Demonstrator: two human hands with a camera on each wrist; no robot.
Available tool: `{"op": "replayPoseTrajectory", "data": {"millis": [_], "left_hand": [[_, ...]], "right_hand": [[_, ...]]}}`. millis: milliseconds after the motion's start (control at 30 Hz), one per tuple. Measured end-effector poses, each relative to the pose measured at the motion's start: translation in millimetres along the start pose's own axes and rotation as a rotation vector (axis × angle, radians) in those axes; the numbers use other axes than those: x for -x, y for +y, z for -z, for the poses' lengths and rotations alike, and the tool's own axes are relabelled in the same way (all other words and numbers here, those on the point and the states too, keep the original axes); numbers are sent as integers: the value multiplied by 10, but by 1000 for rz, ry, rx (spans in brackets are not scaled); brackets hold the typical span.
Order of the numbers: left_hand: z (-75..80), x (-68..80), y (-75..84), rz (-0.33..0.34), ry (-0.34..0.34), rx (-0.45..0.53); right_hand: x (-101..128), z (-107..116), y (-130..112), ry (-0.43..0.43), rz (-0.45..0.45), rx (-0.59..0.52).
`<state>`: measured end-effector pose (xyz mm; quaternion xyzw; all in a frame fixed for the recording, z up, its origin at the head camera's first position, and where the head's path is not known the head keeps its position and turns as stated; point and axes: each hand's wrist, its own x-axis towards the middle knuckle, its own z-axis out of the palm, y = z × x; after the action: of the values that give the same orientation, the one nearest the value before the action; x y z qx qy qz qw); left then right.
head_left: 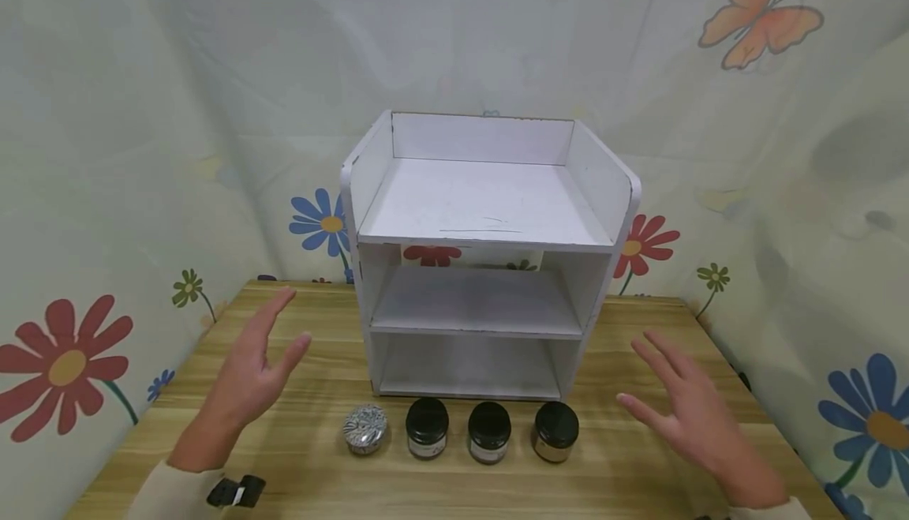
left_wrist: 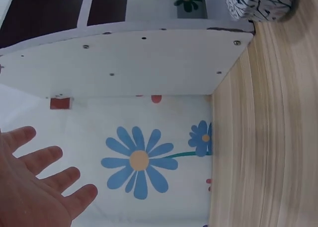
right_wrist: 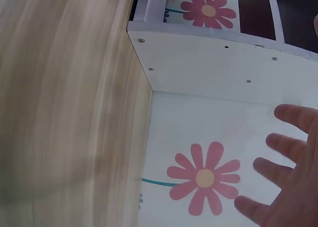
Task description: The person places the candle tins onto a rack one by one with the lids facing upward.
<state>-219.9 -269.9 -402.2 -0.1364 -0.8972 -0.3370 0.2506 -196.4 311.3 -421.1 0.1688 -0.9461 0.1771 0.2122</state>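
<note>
**Two open hands flank a row of jars**

The fingers (head_left: pixel 280 311) of the left hand (head_left: pixel 250 374) are straight and spread, holding nothing, palm turned inward above the tabletop (head_left: pixel 319 473). The fingers (head_left: pixel 656 350) of the right hand (head_left: pixel 685 409) are likewise straight and spread, empty, palm facing inward. Neither hand touches anything.

Between the two hands, nearer the person than the fingertips, four small jars stand in a row on the tabletop. Closest to the left hand is the patterned jar (head_left: pixel 365 428), with a black-and-white lid. Just beside it comes the first black jar (head_left: pixel 427 426), then the second black jar (head_left: pixel 489 432), then the third black jar (head_left: pixel 556 430), which is the nearest to the right hand. The jars stand apart from each other, all upright.

Just beyond the jars, between the fingertips of both hands, stands a white shelf (head_left: pixel 483 212) with three levels, its side panels facing each palm. Behind it and around the tabletop hangs a curtain (head_left: pixel 142 149) printed with flowers and a butterfly.
</note>
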Motion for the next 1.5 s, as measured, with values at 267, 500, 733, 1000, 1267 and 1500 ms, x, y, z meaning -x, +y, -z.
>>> {"op": "replayPoseTrajectory", "data": {"millis": [267, 500, 733, 1000, 1267, 1500], "left_hand": [[-54, 1, 43, 22, 30, 88], [-107, 11, 71, 29, 45, 156], [-147, -16, 141, 45, 53, 215], [-175, -40, 166, 69, 56, 259], [-211, -68, 130, 65, 58, 293], [-247, -105, 123, 61, 62, 315]], "right_hand": [[50, -71, -69, 23, -22, -126], [85, -155, -96, 71, -32, -188], [129, -282, -82, 158, 9, -242], [122, -384, -139, 161, 53, -330], [128, -467, -166, 164, 126, -482], [146, -536, -217, 148, 124, -584]]}}
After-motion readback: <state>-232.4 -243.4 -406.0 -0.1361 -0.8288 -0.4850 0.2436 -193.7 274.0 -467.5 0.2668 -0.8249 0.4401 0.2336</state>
